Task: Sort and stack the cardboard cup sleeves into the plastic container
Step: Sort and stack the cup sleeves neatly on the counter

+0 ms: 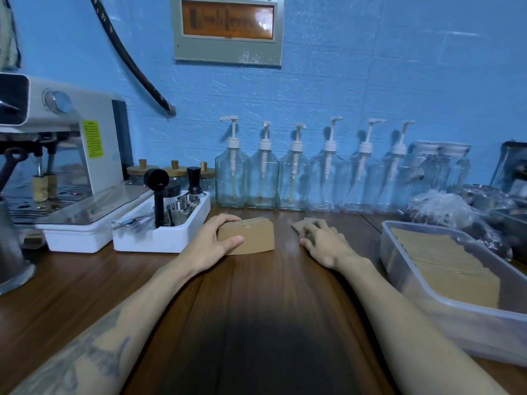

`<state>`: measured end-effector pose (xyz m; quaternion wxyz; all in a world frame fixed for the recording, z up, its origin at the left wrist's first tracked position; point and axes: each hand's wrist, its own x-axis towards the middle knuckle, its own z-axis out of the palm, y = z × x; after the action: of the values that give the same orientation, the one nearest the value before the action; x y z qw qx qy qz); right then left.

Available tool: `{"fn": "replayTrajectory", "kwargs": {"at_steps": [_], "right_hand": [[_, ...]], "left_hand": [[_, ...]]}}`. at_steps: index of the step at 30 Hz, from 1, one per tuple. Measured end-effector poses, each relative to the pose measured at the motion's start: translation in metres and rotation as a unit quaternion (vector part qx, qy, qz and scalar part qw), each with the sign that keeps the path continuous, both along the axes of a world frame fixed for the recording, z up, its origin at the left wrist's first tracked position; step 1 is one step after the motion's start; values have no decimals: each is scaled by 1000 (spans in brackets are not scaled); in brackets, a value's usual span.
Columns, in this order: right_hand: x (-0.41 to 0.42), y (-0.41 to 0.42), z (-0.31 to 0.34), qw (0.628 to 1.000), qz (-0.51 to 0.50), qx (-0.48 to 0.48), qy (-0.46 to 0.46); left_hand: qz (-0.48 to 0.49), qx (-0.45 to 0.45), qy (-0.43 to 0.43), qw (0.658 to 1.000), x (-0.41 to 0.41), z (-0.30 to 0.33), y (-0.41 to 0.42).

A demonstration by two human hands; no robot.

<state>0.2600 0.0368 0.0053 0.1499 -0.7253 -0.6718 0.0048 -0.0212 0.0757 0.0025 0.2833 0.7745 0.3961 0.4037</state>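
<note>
At the right of the frame, the clear plastic container (399, 269) on the brown wooden desk (256, 295) already holds rows of sleeves. In the centre, the left hand (212, 240) grips a stack of brown cardboard cup sleeves (251, 238); the right hand (322, 240) rests with curled fingers on a few loose flat sleeves (302, 223). They look light and easily bent, so holding the stack by its ends seems best.

Dim bluish light, dark near shadow, soft wide-angle edges

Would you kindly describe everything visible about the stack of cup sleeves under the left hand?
The stack of cup sleeves is a bundle of flattened brown cardboard sleeves standing on edge on the wooden table, corrugated top edges showing. Its curved face looks toward the camera. The left hand grips its left end, fingers over the top, thumb on the front.
</note>
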Motion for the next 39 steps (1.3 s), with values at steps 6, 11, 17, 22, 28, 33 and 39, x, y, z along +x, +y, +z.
{"fn": "replayTrajectory", "kwargs": {"at_steps": [6,11,17,22,28,33,39], "right_hand": [[-6,-14,4,997,49,36,40],[-14,-16,15,993,54,16,105],[-30,-6,16,998,43,30,17],[-32,-7,25,989,45,118,76],[-37,-16,45,880,41,192,432],[-43,-21,45,814,85,134,560],[-71,-5,21,783,12,97,614]], "left_hand": [[24,9,2,1000,-8,-1,-1],[28,15,0,1000,-8,-3,1],[40,21,10,999,-10,-4,5],[55,32,18,998,-10,-6,9],[51,33,22,998,-11,-7,10],[9,28,44,999,-12,-8,9],[-21,2,38,999,-5,-7,5]]}}
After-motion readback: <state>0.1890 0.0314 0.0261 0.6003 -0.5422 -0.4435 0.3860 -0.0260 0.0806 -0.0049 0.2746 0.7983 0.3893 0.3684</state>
